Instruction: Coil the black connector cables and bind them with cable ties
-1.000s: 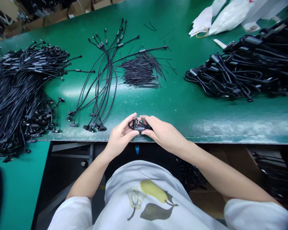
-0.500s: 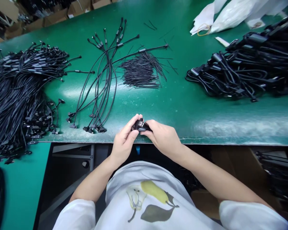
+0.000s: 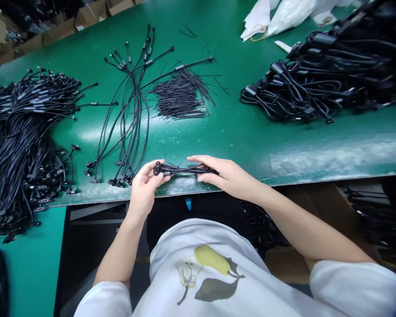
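Note:
A folded black cable bundle [image 3: 181, 169] is stretched level between both hands, just above the near edge of the green table [image 3: 237, 132]. My left hand [image 3: 145, 187] pinches its left end, where a connector shows. My right hand [image 3: 222, 175] is closed round its right end, fingers laid along the cable. Several loose black cables [image 3: 132, 114] lie fanned out on the table just beyond my left hand. A small heap of thin black ties [image 3: 181, 97] lies behind them.
A big pile of black cables [image 3: 20, 136] covers the table's left side and spills over its edge. A heap of coiled cables [image 3: 330, 75] sits at the right rear, with white plastic bags [image 3: 280, 15] behind it. Cardboard boxes [image 3: 59, 28] line the far left edge.
The hands have drawn apart, pulling the bunched cable out into a long flat bundle. The left hand moved left. The view shifted slightly to the right.

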